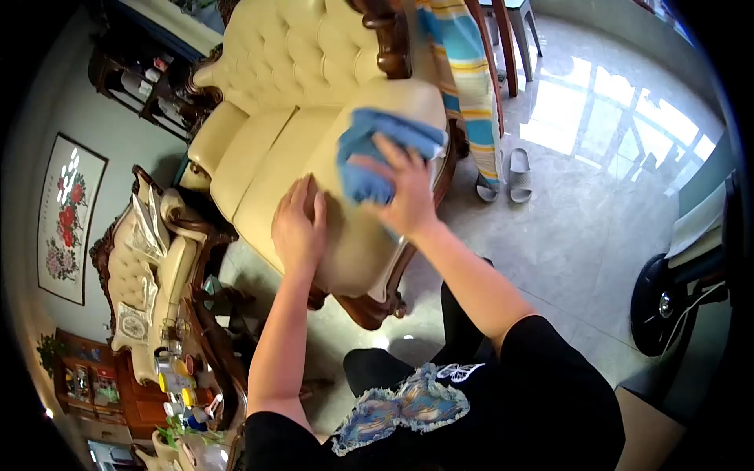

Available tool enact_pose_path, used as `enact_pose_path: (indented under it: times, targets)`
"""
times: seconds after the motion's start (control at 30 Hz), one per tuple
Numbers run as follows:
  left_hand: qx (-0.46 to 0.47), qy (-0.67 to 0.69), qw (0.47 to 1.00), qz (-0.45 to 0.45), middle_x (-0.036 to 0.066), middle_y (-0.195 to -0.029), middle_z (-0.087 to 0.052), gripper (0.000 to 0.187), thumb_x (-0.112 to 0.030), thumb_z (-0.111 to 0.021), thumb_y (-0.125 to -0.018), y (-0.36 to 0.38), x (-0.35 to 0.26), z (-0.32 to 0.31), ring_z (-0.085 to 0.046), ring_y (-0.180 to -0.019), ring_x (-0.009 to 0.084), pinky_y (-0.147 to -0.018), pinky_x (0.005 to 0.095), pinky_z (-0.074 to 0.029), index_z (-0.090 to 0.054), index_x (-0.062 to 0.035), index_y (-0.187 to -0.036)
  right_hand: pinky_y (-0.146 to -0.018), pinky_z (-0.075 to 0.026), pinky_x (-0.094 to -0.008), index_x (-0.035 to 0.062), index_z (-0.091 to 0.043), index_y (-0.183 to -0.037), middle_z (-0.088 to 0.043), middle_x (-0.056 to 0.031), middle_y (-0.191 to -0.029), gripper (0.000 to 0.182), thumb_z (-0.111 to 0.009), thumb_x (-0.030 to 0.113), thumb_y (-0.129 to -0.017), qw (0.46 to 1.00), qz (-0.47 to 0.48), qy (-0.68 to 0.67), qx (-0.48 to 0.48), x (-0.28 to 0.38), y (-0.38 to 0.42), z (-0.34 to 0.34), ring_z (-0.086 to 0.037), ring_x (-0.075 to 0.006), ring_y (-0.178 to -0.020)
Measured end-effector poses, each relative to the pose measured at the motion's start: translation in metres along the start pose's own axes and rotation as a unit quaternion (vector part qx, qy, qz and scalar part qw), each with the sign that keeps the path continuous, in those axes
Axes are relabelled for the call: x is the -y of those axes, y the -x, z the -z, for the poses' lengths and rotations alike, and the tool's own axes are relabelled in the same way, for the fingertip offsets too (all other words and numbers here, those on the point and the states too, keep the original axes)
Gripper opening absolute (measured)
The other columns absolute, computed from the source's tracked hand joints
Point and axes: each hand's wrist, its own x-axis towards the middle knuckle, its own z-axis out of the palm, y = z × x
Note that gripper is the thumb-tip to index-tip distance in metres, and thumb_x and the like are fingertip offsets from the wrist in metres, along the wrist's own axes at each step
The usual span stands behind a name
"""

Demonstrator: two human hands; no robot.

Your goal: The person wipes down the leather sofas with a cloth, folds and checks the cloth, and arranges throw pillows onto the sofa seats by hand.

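A cream leather sofa (267, 169) with a button-tufted back and dark carved wood trim stands in front of me. My left hand (298, 228) lies flat on its seat cushion near the front, fingers stretched out and holding nothing. To the right of it, my right hand (408, 188) grips a bunched blue cloth (365, 153) over the seat's right end. The cloth and the fingers on it are slightly blurred, and part of the cloth is hidden under the palm.
A striped cloth (471, 86) hangs beside the sofa's right end, with grey slippers (519, 174) on the tiled floor below. At right is a round black base (660, 302) with a white cord. Another cream sofa (129, 290) and a cluttered table stand at left.
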Motion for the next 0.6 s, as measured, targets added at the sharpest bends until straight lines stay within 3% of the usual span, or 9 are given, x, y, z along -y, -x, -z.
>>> enact_pose_path:
  times: [0.1, 0.13, 0.2, 0.27, 0.33, 0.4, 0.47, 0.57, 0.6]
  targets:
    - [-0.019, 0.012, 1.000, -0.015, 0.017, -0.127, -0.065, 0.040, -0.029, -0.062, -0.093, 0.001, 0.003, -0.001, -0.061, -0.118, 0.0340, -0.102, 0.0414, -0.046, -0.065, -0.0062, -0.126, -0.111, -0.034, -0.0555, 0.0326, -0.065, -0.129, -0.041, -0.0069, -0.153, 0.060, -0.080, 0.032, -0.072, 0.994, -0.057, 0.023, -0.088, -0.081, -0.058, -0.005, -0.037, -0.0448, -0.135]
    - [-0.023, 0.011, 1.000, -0.017, 0.017, -0.127, -0.065, 0.040, -0.028, -0.062, -0.092, 0.000, 0.003, -0.001, -0.061, -0.117, 0.0340, -0.102, 0.0414, -0.046, -0.066, -0.0063, -0.126, -0.109, -0.038, -0.0501, 0.0234, -0.065, -0.129, -0.044, -0.0108, -0.149, 0.057, -0.078, 0.032, -0.074, 0.989, -0.079, 0.014, -0.125, -0.103, -0.069, -0.008, -0.042, -0.0432, -0.132]
    - [-0.025, 0.010, 1.000, -0.016, 0.018, -0.127, -0.065, 0.040, -0.028, -0.062, -0.092, 0.000, 0.001, 0.000, -0.061, -0.118, 0.0341, -0.102, 0.0415, -0.046, -0.066, -0.0063, -0.126, -0.105, -0.042, -0.0455, 0.0153, -0.066, -0.126, -0.050, -0.0145, -0.144, 0.051, -0.075, 0.031, -0.078, 0.973, -0.110, -0.106, -0.175, -0.140, -0.085, -0.015, -0.050, -0.0404, -0.125]
    - [-0.026, 0.009, 1.000, -0.012, 0.018, -0.127, -0.065, 0.040, -0.027, -0.063, -0.091, -0.002, -0.001, 0.000, -0.061, -0.118, 0.0341, -0.102, 0.0416, -0.046, -0.066, -0.0063, -0.126, -0.098, -0.045, -0.0431, 0.0094, -0.066, -0.122, -0.062, -0.0180, -0.127, 0.047, -0.072, 0.031, -0.080, 0.944, -0.174, -0.169, -0.222, -0.168, -0.080, -0.028, -0.059, -0.0388, -0.113]
    - [-0.029, 0.007, 0.999, -0.010, 0.018, -0.126, -0.065, 0.040, -0.026, -0.063, -0.090, 0.000, -0.001, 0.000, -0.061, -0.117, 0.0343, -0.102, 0.0417, -0.047, -0.066, -0.0060, -0.125, -0.092, -0.048, -0.0439, 0.0052, -0.067, -0.116, -0.069, -0.0194, -0.111, 0.043, -0.069, 0.031, -0.082, 0.919, -0.293, -0.201, -0.170, -0.179, -0.065, -0.018, -0.063, -0.0398, -0.103]
    - [-0.033, 0.011, 0.999, -0.008, 0.018, -0.126, -0.066, 0.040, -0.025, -0.064, -0.090, 0.001, -0.005, 0.004, -0.062, -0.116, 0.0344, -0.101, 0.0418, -0.047, -0.066, -0.0058, -0.125, -0.089, -0.049, -0.0443, 0.0025, -0.068, -0.113, -0.071, -0.0212, -0.102, 0.042, -0.067, 0.032, -0.083, 0.913, -0.362, -0.118, -0.145, -0.191, -0.049, -0.017, -0.065, -0.0396, -0.099]
    - [-0.042, 0.017, 0.999, -0.009, 0.017, -0.125, -0.066, 0.040, -0.024, -0.064, -0.089, -0.001, -0.005, 0.005, -0.062, -0.115, 0.0344, -0.101, 0.0418, -0.047, -0.066, -0.0055, -0.124, -0.085, -0.049, -0.0407, -0.0030, -0.065, -0.117, -0.072, -0.0172, -0.104, 0.044, -0.068, 0.028, -0.085, 0.901, -0.342, -0.167, -0.209, -0.179, -0.050, 0.001, -0.068, -0.0310, -0.094]
    - [-0.037, 0.020, 0.999, -0.015, 0.018, -0.124, -0.066, 0.039, -0.022, -0.065, -0.088, -0.002, -0.001, 0.003, -0.062, -0.114, 0.0340, -0.100, 0.0422, -0.048, -0.067, -0.0061, -0.123, -0.087, -0.050, -0.0396, -0.0057, -0.067, -0.111, -0.072, -0.0124, -0.106, 0.031, -0.067, 0.015, -0.088, 0.873, -0.042, -0.229, -0.429, -0.123, -0.123, 0.053, -0.066, -0.0232, -0.094]
    - [-0.040, 0.020, 0.999, -0.010, 0.018, -0.124, -0.066, 0.039, -0.022, -0.065, -0.088, 0.000, 0.000, 0.003, -0.062, -0.114, 0.0340, -0.100, 0.0422, -0.048, -0.067, -0.0061, -0.123, -0.085, -0.050, -0.0386, -0.0039, -0.067, -0.111, -0.071, -0.0121, -0.100, 0.028, -0.066, 0.016, -0.092, 0.872, -0.039, -0.275, -0.403, -0.100, -0.151, 0.073, -0.065, -0.0209, -0.092]
